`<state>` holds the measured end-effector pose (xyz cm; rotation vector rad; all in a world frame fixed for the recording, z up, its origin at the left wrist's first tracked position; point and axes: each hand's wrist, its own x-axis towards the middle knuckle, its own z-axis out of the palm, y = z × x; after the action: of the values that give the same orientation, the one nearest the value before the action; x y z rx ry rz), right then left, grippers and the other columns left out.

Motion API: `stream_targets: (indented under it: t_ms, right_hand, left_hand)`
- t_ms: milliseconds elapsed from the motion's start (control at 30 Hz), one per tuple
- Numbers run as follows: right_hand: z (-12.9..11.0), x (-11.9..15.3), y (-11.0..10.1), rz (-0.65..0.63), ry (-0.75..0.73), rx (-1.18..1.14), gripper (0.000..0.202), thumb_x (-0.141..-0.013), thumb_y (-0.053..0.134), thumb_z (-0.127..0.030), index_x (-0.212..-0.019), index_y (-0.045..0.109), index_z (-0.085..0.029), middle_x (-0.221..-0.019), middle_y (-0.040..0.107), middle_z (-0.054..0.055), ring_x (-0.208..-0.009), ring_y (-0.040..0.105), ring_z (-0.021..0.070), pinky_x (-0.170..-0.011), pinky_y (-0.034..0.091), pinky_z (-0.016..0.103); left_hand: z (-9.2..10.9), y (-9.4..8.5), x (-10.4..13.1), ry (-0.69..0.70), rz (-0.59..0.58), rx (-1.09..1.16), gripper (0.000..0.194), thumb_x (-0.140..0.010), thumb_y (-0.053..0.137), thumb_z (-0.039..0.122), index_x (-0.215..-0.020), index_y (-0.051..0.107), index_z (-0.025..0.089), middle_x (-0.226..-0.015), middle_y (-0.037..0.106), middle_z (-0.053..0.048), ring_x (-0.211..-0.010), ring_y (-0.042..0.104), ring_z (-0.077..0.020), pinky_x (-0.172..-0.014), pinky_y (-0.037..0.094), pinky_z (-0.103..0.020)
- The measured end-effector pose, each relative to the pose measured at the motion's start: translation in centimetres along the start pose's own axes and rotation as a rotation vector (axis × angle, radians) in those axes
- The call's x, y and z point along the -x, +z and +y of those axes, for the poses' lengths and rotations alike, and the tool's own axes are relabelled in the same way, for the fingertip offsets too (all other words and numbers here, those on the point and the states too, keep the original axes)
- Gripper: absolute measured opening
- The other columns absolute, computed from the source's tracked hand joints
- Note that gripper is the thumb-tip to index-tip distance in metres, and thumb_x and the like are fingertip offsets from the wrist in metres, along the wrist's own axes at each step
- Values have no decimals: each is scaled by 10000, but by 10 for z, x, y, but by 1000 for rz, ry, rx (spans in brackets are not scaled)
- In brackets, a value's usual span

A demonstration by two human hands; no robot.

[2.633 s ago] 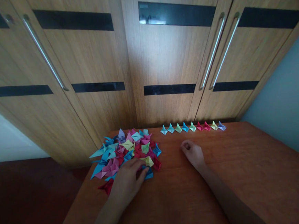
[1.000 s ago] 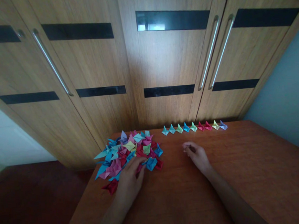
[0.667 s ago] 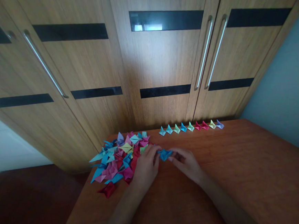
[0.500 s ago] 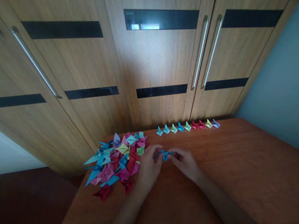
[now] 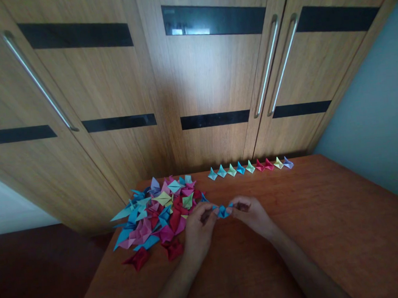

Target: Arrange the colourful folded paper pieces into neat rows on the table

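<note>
Between my two hands is a small blue origami piece [image 5: 223, 212], its middle spread into a boat-like shape. My left hand [image 5: 200, 224] pinches its left tip between thumb and fingers. The right tip is pinched by my right hand [image 5: 251, 214] in the same way. Just left of my left hand lies a heap of folded paper pieces [image 5: 155, 212] in blue, pink, red, yellow and green. A blue paper point [image 5: 203, 197] shows behind my left fingers.
A row of small folded paper boats [image 5: 241, 167] stands along the table's back edge. Two dark red folded pieces, one of them a red piece [image 5: 138, 259], lie in front of the heap. A wooden wardrobe [image 5: 211, 83] rises behind the table [image 5: 310, 213].
My hands have moved slightly apart, and the blue paper has opened out wider between them. The blue point behind my left hand has come into sight. The view has shifted a little.
</note>
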<state>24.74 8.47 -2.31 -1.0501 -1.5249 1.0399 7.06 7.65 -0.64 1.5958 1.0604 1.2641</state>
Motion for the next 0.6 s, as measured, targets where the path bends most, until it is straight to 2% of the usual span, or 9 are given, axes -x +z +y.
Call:
stream_targets:
  t_ms: [133, 200, 300, 400, 500, 567, 600]
  right_hand:
    - [-8, 2, -10, -59, 8, 47, 259, -737, 658, -424, -702, 641, -169, -632, 588, -11, -589, 515, 105, -550, 414, 212]
    - [-11, 1, -20, -29, -9, 79, 254, -736, 659, -418, -692, 636, -170, -643, 595, -8, -605, 525, 112, -567, 423, 219]
    - [-6, -2, -48, 185, -38, 131, 252, -729, 659, -418, -691, 625, -172, -681, 618, 4, -652, 553, 133, -619, 443, 241]
    - [14, -6, -90, 524, -31, 237, 287, -727, 636, -447, -710, 631, -161, -701, 641, 29, -668, 573, 154, -638, 446, 254]
    - [44, -5, -138, 807, 126, 454, 373, -739, 577, -484, -854, 662, -139, -730, 668, 74, -666, 602, 197, -600, 447, 271]
    - [63, 0, -168, 878, 266, 702, 379, -739, 562, -472, -882, 685, -144, -783, 690, 106, -746, 628, 247, -653, 457, 303]
    - [71, 3, -181, 874, 339, 820, 367, -750, 545, -459, -901, 690, -157, -819, 697, 113, -787, 634, 268, -677, 459, 319]
  left_hand:
    - [0, 2, 4, -23, -46, 47, 144, -827, 563, 303, -840, 622, 172, -844, 628, -34, -797, 603, -167, -724, 479, -265]
    - [-1, 4, 7, -72, -56, 115, 158, -835, 553, 315, -892, 606, 177, -851, 638, -35, -796, 614, -168, -721, 486, -271]
    - [-4, 12, 14, -156, -75, 204, 181, -835, 548, 330, -896, 591, 165, -845, 652, -47, -770, 626, -167, -689, 492, -265]
    - [-8, 26, 25, -239, -135, 227, 203, -837, 530, 334, -836, 597, 142, -801, 661, -60, -709, 628, -159, -637, 484, -248]
    - [-16, 39, 37, -260, -237, 165, 201, -841, 498, 290, -798, 617, 134, -746, 668, -55, -642, 620, -145, -596, 465, -232]
    - [-21, 44, 43, -231, -291, 69, 190, -835, 495, 256, -785, 638, 140, -736, 679, -46, -631, 619, -139, -598, 452, -225]
    - [-23, 45, 44, -214, -303, 20, 182, -831, 500, 243, -783, 647, 146, -739, 685, -41, -639, 621, -137, -605, 447, -222]
